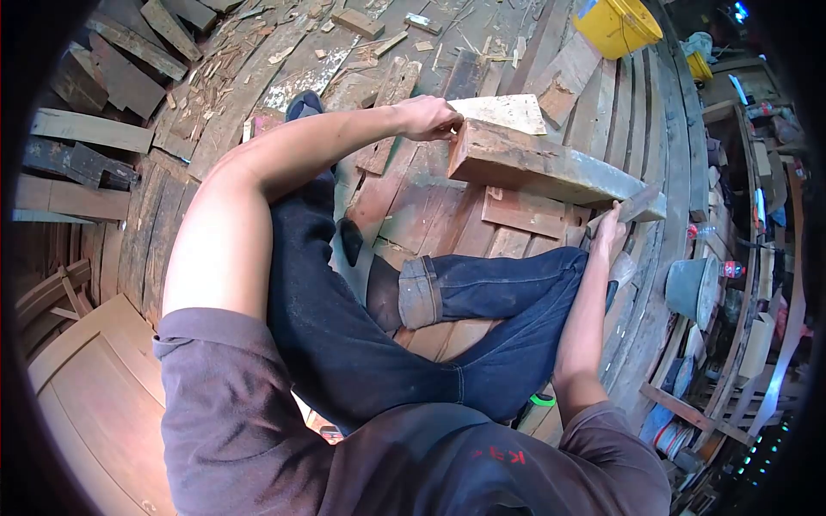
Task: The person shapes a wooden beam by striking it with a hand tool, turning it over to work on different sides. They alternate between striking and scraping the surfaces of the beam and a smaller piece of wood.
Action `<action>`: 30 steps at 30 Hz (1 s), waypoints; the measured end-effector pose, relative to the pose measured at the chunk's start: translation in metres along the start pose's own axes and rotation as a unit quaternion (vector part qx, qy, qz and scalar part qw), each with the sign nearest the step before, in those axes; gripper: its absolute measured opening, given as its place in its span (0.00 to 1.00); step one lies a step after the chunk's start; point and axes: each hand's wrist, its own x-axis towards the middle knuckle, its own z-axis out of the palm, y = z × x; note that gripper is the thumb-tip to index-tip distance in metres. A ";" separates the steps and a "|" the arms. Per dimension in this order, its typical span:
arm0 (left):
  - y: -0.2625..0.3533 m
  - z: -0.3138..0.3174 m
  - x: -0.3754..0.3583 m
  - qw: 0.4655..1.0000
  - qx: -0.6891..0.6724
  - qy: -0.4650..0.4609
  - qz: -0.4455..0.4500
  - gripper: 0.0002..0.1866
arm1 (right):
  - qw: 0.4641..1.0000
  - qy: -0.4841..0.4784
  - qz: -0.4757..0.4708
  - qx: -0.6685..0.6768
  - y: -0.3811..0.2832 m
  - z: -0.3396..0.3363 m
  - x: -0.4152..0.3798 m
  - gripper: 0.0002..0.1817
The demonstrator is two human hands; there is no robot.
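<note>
A thick wooden beam [551, 163] lies slanting across the floor in front of my legs. At its left end my left hand [428, 119] has its fingers curled against the top corner. My right hand [609, 228] is near the beam's right end, closed round a flat, greyish blade-like tool [637, 204] that rests against the beam's near side. What kind of tool it is cannot be made out. A short board [523, 212] lies just below the beam, and a pale board [503, 112] lies behind it.
A yellow bucket [618, 26] stands at the upper right, a grey-green bucket [688, 291] at the right. Wood scraps and shavings litter the floor at the top. A panelled wooden door [103, 413] lies at the lower left. My bent legs [508, 288] are close to the beam.
</note>
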 end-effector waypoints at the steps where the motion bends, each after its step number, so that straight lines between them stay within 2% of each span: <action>1: -0.001 0.001 0.001 1.000 0.001 0.001 0.000 0.16 | 1.000 -0.002 0.006 0.009 0.001 0.000 0.002 0.36; 3: -0.002 0.003 0.001 1.000 -0.021 0.007 0.001 0.16 | 0.999 -0.004 0.019 0.026 0.004 0.001 0.005 0.35; 6: -0.002 0.005 0.000 0.999 -0.032 0.015 0.003 0.17 | 1.000 0.014 -0.016 -0.021 0.011 0.002 0.009 0.39; 10: -0.005 0.007 -0.002 0.999 -0.035 0.017 0.013 0.20 | 0.999 -0.005 -0.045 0.009 -0.006 -0.001 -0.009 0.39; 12: -0.001 0.002 -0.002 0.999 -0.048 -0.005 0.006 0.22 | 0.983 0.017 -0.085 -0.162 0.009 -0.003 0.007 0.40; 14: -0.006 0.001 -0.001 0.998 -0.062 -0.005 0.020 0.28 | 0.970 -0.005 -0.121 -0.213 -0.007 -0.010 -0.015 0.41; 15: 0.001 -0.009 -0.004 0.998 -0.061 -0.020 0.009 0.33 | 0.960 -0.064 -0.134 -0.239 -0.033 -0.016 -0.045 0.41; 16: -0.006 -0.003 -0.005 0.997 -0.057 0.005 0.043 0.35 | 0.945 -0.127 -0.146 -0.264 -0.057 -0.025 -0.078 0.40; 18: -0.013 0.006 -0.009 0.998 -0.051 -0.003 0.026 0.35 | 0.904 -0.280 -0.228 -0.231 -0.065 -0.028 -0.110 0.36; 21: -0.011 0.000 -0.021 0.994 0.013 -0.105 -0.034 0.31 | 0.863 -0.359 -0.240 -0.262 -0.101 -0.046 -0.110 0.34; 22: -0.023 0.004 -0.027 0.996 0.022 -0.088 -0.023 0.30 | 0.878 -0.307 -0.265 -0.253 -0.095 -0.046 -0.093 0.32; 24: -0.046 0.015 -0.036 0.998 0.039 -0.051 -0.003 0.27 | 0.917 -0.242 -0.162 -0.272 -0.092 -0.046 -0.063 0.33; 25: -0.042 0.009 -0.040 1.000 0.024 -0.013 -0.003 0.23 | 0.911 -0.213 -0.137 -0.325 -0.093 -0.038 -0.061 0.35; 26: -0.043 0.004 -0.040 0.999 0.036 -0.010 -0.028 0.22 | 0.926 -0.160 -0.151 -0.305 -0.085 -0.024 -0.073 0.34; 27: -0.048 0.000 -0.041 0.997 0.047 -0.006 -0.053 0.21 | 0.922 -0.186 -0.160 -0.301 -0.094 -0.016 -0.096 0.39; 28: -0.053 -0.001 -0.042 0.996 0.055 -0.005 -0.076 0.21 | 0.906 -0.238 -0.203 -0.283 -0.090 -0.005 -0.113 0.33; 30: -0.067 -0.002 -0.039 0.991 0.053 -0.024 -0.123 0.18 | 0.862 -0.359 -0.212 -0.287 -0.125 -0.006 -0.183 0.33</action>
